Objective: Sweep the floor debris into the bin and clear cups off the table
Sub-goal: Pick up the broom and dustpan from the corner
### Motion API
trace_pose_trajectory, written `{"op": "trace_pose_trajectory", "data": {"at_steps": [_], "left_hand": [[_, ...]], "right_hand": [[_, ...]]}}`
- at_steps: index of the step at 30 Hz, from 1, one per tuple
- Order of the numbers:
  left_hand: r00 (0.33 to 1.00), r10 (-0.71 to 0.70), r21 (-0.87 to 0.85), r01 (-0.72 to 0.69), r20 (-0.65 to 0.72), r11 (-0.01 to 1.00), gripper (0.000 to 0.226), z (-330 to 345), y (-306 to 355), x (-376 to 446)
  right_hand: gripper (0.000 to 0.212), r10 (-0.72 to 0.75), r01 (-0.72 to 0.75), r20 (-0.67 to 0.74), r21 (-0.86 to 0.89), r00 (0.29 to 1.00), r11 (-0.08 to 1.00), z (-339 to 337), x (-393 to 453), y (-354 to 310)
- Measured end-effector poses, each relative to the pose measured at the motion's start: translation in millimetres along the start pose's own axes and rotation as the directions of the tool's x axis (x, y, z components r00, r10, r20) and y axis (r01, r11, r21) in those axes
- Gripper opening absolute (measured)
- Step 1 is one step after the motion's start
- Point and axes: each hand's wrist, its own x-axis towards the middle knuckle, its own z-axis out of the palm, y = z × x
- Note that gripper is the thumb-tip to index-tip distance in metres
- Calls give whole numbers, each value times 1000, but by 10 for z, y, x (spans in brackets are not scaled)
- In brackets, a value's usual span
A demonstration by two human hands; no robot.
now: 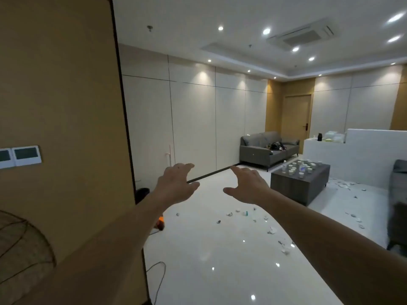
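At the far left edge we see two wall panels on the tan wall, and the first one is cut off by the frame. Below them a round wire object shows only in part, and we cannot tell what it is. Past the wall corner a dark round thing stands on the floor, maybe the bin, but the wall and our left arm hide most of it. Just below it something orange peeks out from behind the arm, too blurred to name, and a thin cable runs over the white floor. Our left hand is raised in the air with the fingers spread wide, holding nothing. Our right hand is beside it, also wide and empty, and the two hands do not touch. Under and to the right of the right arm the debris lies scattered on the floor as small pale bits, part of it covered by the arm. Further back stands a grey sofa with some dark items we cannot make out. On the dark tabletop the cups stand close together, small and white; their number is hard to count. More debris lies beside the table, and at the right edge a dark seat is cut off.
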Motion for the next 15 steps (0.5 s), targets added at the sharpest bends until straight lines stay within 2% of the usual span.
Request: {"op": "trace_pose_trajectory", "data": {"at_steps": [8,15], "left_hand": [[998,-60,29,59,26,998,70,588,-204,1020],[997,-57,-5,57,44,998,69,1151,-775,1954]], "right_hand": [[80,12,-13,31,21,999,1000,386,1082,387],[79,20,-20,16,-8,1000,1000,901,2156,462]]}}
